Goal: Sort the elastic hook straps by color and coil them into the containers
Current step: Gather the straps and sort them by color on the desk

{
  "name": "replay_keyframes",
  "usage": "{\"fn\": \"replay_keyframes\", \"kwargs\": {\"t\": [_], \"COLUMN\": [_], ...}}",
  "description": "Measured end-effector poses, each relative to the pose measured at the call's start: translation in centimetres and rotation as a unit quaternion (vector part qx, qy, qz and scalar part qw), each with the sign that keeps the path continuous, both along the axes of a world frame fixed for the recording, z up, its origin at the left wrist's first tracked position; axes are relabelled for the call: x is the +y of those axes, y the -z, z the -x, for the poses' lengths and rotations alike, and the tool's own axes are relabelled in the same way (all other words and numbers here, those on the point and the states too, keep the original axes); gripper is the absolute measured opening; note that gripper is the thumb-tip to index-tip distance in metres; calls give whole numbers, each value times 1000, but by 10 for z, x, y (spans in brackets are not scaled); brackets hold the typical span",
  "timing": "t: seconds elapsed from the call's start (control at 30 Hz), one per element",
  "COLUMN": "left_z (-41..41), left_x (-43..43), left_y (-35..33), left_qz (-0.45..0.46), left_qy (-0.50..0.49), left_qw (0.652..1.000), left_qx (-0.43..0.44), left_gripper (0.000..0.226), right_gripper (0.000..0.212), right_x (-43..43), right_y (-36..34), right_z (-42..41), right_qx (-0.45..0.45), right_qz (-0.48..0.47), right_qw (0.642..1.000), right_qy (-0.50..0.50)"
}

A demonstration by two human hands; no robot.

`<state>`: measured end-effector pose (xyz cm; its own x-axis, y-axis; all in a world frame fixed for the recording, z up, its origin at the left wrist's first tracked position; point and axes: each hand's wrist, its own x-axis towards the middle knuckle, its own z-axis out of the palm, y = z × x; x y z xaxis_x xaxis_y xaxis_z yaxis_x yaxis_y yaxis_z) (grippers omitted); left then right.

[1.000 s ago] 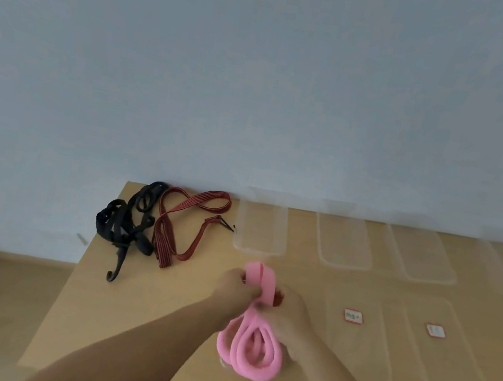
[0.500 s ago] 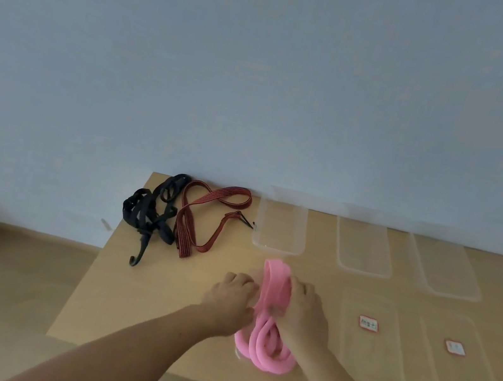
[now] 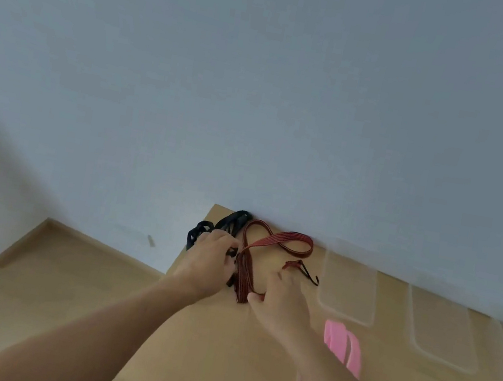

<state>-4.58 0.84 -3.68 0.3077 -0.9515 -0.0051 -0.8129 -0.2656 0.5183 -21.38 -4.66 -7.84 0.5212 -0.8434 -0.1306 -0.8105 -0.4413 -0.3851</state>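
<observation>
On the table point(image 3: 200, 348), a first strap point(image 3: 233, 220) is found beyond the left hand point(image 3: 208, 261), a second strap point(image 3: 281, 240) between it and the right hand point(image 3: 283, 302), containers point(image 3: 348, 289) right of that hand, a third strap point(image 3: 343, 342) nearer.

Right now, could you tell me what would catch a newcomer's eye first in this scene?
Both hands meet at the far left corner of the table: the left hand curls over the black strap, and the right hand touches the red strap beside it. A bright pink strap lies nearer, partly behind the right forearm, and clear containers line the wall to the right.
</observation>
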Motion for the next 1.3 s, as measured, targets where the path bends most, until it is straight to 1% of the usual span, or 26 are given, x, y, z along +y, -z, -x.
{"fn": "replay_keyframes", "kwargs": {"t": [0.1, 0.17, 0.23, 0.3, 0.33, 0.4, 0.47, 0.53, 0.6, 0.67, 0.7, 0.73, 0.77, 0.8, 0.83, 0.87, 0.9, 0.97, 1.0, 1.07, 1.13, 1.17, 1.23, 1.27, 1.3], "left_z": [-21, -27, -31, -32, -33, -35, -36, -36, -36, -31, -27, -24, -21, -19, -19, -19, -19, -20, -20, -20, -23, -25, -33, -38, -43], "left_x": [3, 4, 3, -1, -3, -11, -22, -34, -44, -53, -56, -59, -63, -65, -66, -65, -63, -57, -54, -49, -45, -42, -32, -26, -19], "left_y": [4, 7, 8, 7, 5, -4, -18, -35, -55, -80, -93, -106, -118, -130, -140, -149, -155, -163, -166, -170, -173, -173, -169, -163, -156], "left_qz": [5, 1, 0, 7, 11, 20, 20, 16, 21, 47, 63, 77, 85, 86, 80, 71, 69, 77, 91, 129, 147, 145, 118, 94, 65], "left_qy": [-22, -19, -9, 3, 8, 10, 10, 35, 81, 142, 172, 191, 199, 199, 194, 186, 179, 163, 148, 100, 59, 54, 77, 102, 129], "left_qw": [999, 999, 998, 996, 996, 994, 991, 991, 992, 987, 982, 977, 975, 973, 972, 969, 965, 955, 944, 909, 873, 855, 822, 822, 842], "left_qx": [24, 41, 66, 84, 89, 107, 131, 124, 92, 64, 54, 51, 58, 76, 107, 146, 178, 237, 281, 382, 461, 495, 551, 552, 521], "left_gripper": [39, 39, 39, 39, 39, 38, 40, 49, 66, 82, 86, 84, 75, 59, 39, 23, 17, 15, 14, 12, 11, 12, 26, 35, 40], "right_gripper": [46, 51, 45, 30, 23, 18, 26, 31, 35, 40, 42, 43, 45, 45, 44, 42, 39, 32, 29, 20, 9, 12, 28, 33, 35], "right_x": [-6, -7, -6, -8, -11, -23, -37, -48, -56, -58, -57, -55, -52, -50, -47, -45, -43, -37, -34, -26, -15, -10, -4, -3, -2], "right_y": [17, 28, 34, 31, 24, 5, -27, -63, -97, -129, -144, -159, -171, -181, -189, -196, -200, -206, -205, -199, -189, -186, -187, -192, -198], "right_z": [-34, -47, -52, -51, -49, -44, -38, -31, -21, -12, -8, -5, -2, 0, 2, 4, 6, 6, 5, 0, -9, -15, -30, -37, -44], "right_qx": [45, 77, 100, 99, 79, -3, -104, -183, -223, -272, -296, -317, -335, -353, -375, -400, -424, -447, -442, -412, -388, -392, -441, -470, -494], "right_qz": [10, -1, -5, -17, -28, -44, -58, -59, -45, -54, -61, -66, -69, -70, -72, -73, -72, -71, -76, -96, -107, -108, -127, -140, -150], "right_qw": [999, 997, 994, 992, 992, 991, 983, 970, 963, 954, 948, 942, 937, 930, 921, 910, 899, 888, 890, 903, 913, 911, 883, 864, 847], "right_qy": [-1, 12, 36, 71, 92, 127, 143, 150, 143, 115, 101, 87, 77, 73, 73, 76, 79, 83, 84, 77, 69, 72, 100, 116, 125]}}
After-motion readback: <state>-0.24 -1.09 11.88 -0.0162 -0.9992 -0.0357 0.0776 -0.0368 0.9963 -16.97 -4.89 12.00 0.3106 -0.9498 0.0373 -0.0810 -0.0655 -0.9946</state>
